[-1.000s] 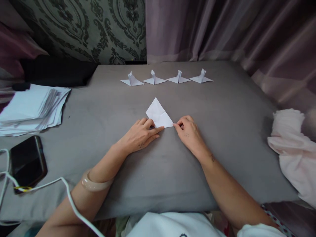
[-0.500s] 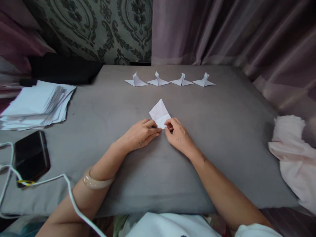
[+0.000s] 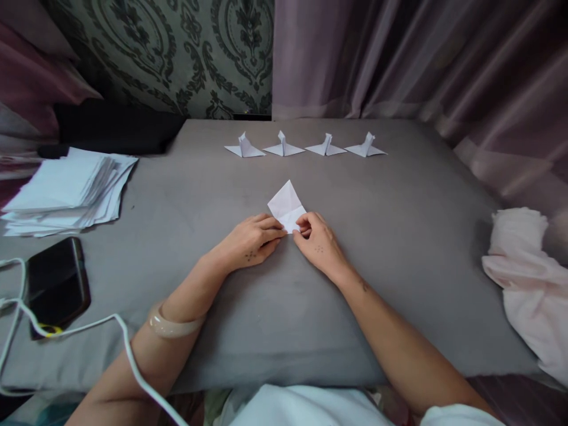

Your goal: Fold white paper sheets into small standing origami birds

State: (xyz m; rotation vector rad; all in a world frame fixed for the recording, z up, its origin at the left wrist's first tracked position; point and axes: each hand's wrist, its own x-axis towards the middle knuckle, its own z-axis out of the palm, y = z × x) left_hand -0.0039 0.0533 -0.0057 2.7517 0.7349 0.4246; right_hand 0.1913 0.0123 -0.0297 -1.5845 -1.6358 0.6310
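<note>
A small white folded paper (image 3: 286, 204) lies on the grey cloth of the table, one corner pointing away from me and crease lines across it. My left hand (image 3: 257, 239) is closed at its near left edge, fingertips pressing on the paper. At the near right edge, my right hand (image 3: 320, 241) pinches the paper between thumb and curled fingers. The nearest corner is partly hidden by the fingertips. Beyond it stands a row of several white folded paper figures, among them a left one (image 3: 245, 147) and a right one (image 3: 366, 145), with upright middles and flat side points.
A stack of white paper sheets (image 3: 66, 192) lies at the left, with a black phone (image 3: 57, 284) nearer me. A white cable (image 3: 128, 349) runs over my left forearm. Pale pink cloth (image 3: 523, 284) is bunched at the right edge. Curtains (image 3: 399, 53) hang behind.
Both hands stay at the paper's near edge. The left fingertips have drawn slightly left and the right thumb has shifted slightly left along the edge. The view has tilted a little.
</note>
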